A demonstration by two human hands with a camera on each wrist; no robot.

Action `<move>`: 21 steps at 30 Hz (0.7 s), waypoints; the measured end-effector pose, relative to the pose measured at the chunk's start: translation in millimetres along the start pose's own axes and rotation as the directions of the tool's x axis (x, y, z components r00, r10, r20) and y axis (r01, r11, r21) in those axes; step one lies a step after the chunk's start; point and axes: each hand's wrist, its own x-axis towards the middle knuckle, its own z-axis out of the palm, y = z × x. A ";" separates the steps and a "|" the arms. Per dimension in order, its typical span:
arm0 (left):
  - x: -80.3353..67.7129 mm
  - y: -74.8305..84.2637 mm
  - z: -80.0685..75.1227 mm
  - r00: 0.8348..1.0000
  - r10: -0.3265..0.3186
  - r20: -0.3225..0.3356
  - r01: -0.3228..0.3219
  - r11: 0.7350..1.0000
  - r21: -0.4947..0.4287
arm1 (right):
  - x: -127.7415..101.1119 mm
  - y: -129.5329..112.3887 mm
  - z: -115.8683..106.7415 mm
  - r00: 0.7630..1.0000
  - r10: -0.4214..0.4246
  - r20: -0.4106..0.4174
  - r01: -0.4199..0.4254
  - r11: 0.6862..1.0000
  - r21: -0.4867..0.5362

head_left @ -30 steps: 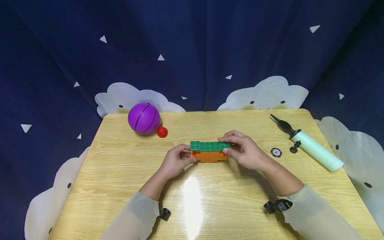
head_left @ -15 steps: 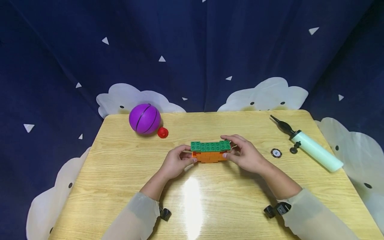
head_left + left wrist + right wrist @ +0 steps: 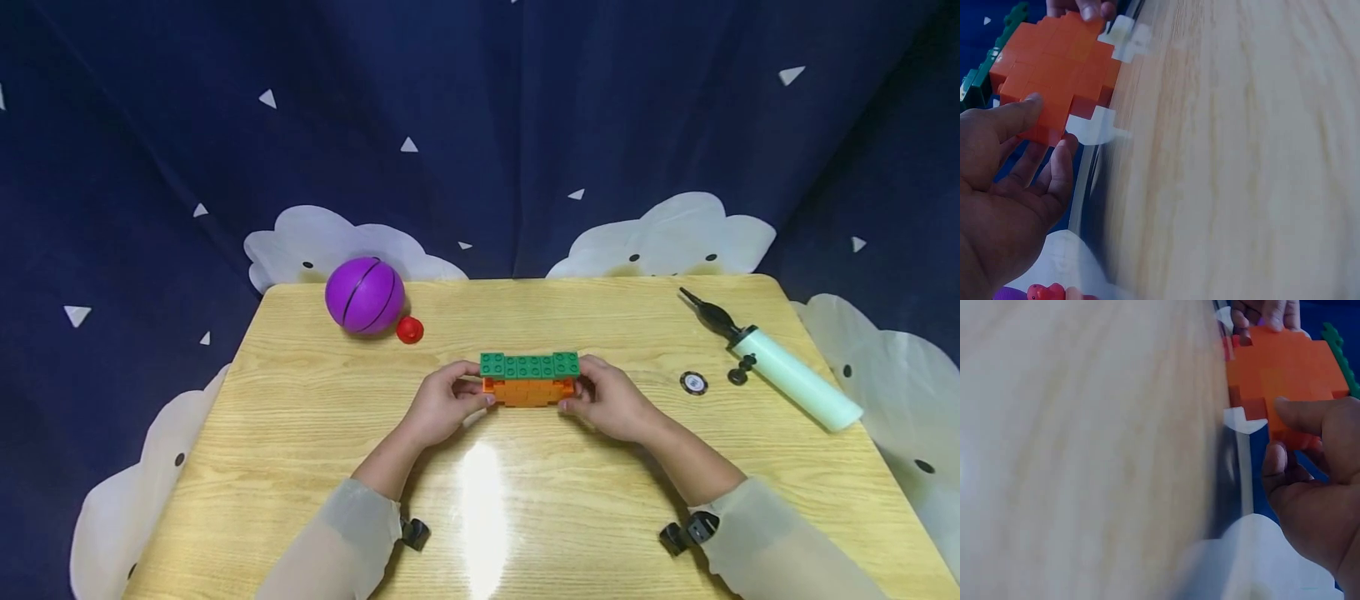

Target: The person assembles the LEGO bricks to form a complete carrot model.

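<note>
A building-brick model sits between both hands in the middle of the head view. Its body is of orange bricks [image 3: 528, 392], stepped along the edges, under a row of green bricks [image 3: 529, 367] with studs upward. My left hand [image 3: 438, 407] pinches the left end of the orange part; in the left wrist view the thumb [image 3: 1025, 112] lies on the front face and the fingers are behind. At the other end my right hand [image 3: 617, 402] pinches it likewise, thumb [image 3: 1300, 412] in front. Whether the model touches the table cannot be told.
A purple ball [image 3: 365, 296] and a small red object [image 3: 409, 330] stand at the back left of the wooden table [image 3: 300, 500]. To the right lie a poker chip [image 3: 693, 383], a small black piece [image 3: 738, 376] and a pale green hand pump [image 3: 795, 377] with black nozzle.
My right hand has come down from the green bricks' right end to the orange part, uncovering the green end. The left hand keeps its hold in about the same place.
</note>
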 end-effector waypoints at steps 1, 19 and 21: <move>0.0 0.4 0.3 1.000 0.000 0.000 0.000 1.000 -0.001 | -0.3 1.0 1.7 1.000 -0.001 -0.004 0.001 1.000 0.002; -1.4 1.8 4.8 1.000 -0.027 0.005 0.027 0.998 0.051 | -5.7 1.2 1.1 0.997 0.076 -0.025 -0.074 0.995 0.067; -0.6 1.6 5.3 1.000 -0.029 -0.002 0.029 0.998 0.051 | -5.1 0.9 0.9 0.997 0.077 -0.030 -0.075 0.996 0.056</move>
